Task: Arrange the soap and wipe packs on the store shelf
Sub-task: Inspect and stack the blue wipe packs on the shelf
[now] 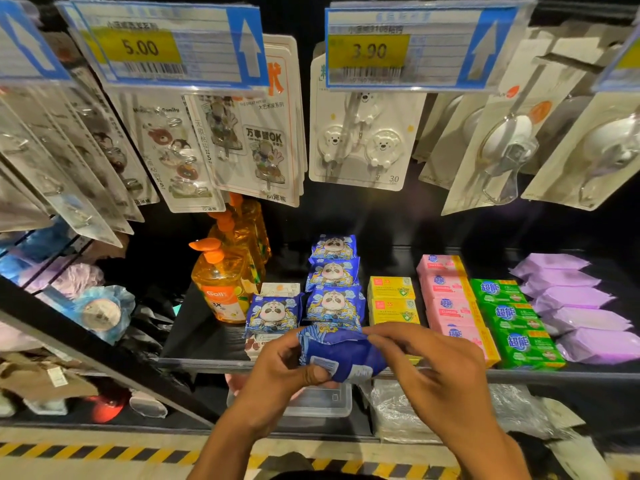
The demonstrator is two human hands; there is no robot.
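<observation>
Both my hands hold one blue wipe pack (341,355) just in front of the black shelf (194,341), its back side up. My left hand (282,379) grips its left end and my right hand (433,368) pinches its top right edge. Behind it, blue panda wipe packs (334,303) sit in a row running to the back, with one more panda pack (272,315) to their left. To the right lie yellow soap boxes (391,299), pink soap bars (450,299), green soap bars (512,320) and purple wipe packs (575,306), each in its own row.
Orange pump bottles (221,282) stand at the shelf's left. Carded wall hooks (367,147) hang above from pegs with price tags (408,46). A clear plastic box (322,403) sits on the lower shelf. Yellow-black hazard tape (86,452) marks the floor.
</observation>
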